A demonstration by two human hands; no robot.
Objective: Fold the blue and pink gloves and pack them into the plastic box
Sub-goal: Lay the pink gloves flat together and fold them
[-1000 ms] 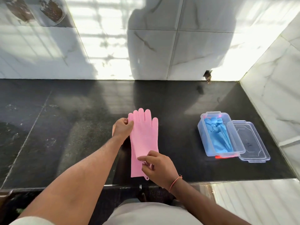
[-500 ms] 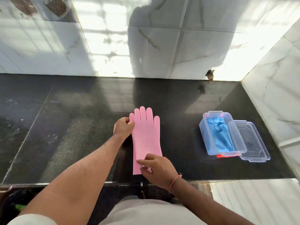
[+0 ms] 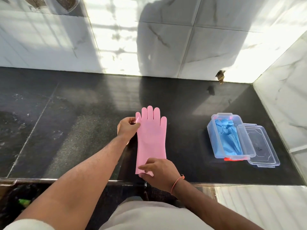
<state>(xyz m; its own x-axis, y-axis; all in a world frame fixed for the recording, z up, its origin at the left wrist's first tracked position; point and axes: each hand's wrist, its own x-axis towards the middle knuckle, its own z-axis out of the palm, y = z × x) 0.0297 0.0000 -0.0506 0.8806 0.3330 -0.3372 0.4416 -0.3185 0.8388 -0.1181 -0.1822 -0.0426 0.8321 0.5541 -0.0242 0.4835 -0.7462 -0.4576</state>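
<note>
Near the front edge of the dark tabletop (image 3: pixel 69 130), about in the middle, a pink glove (image 3: pixel 151 138) lies flat with its finger tips pointing at the back wall and its cuff close to the front edge. The left hand (image 3: pixel 127 128) is at the glove's left side, up by the thumb part, and its fingers (image 3: pixel 132 121) are curled and pinch that edge of the glove. The right hand (image 3: pixel 159 173) is at the cuff end, and its thumb and fingers pinch the bottom of the glove. A thin orange string (image 3: pixel 177 183) goes round the right wrist. Well to the right, toward the right edge of the tabletop, sits a clear plastic box (image 3: pixel 216 138) with no top on it. Blue gloves (image 3: pixel 230 138) lie inside the box, with their finger tips toward the back wall. Something red (image 3: pixel 232 159) shows at the front end of the box; what it is cannot be told. The clear lid (image 3: pixel 262 150) lies flat on the tabletop, touching the right side of the box. White tiles (image 3: pixel 166 44) cover the wall behind the tabletop and the wall at its right edge.
</note>
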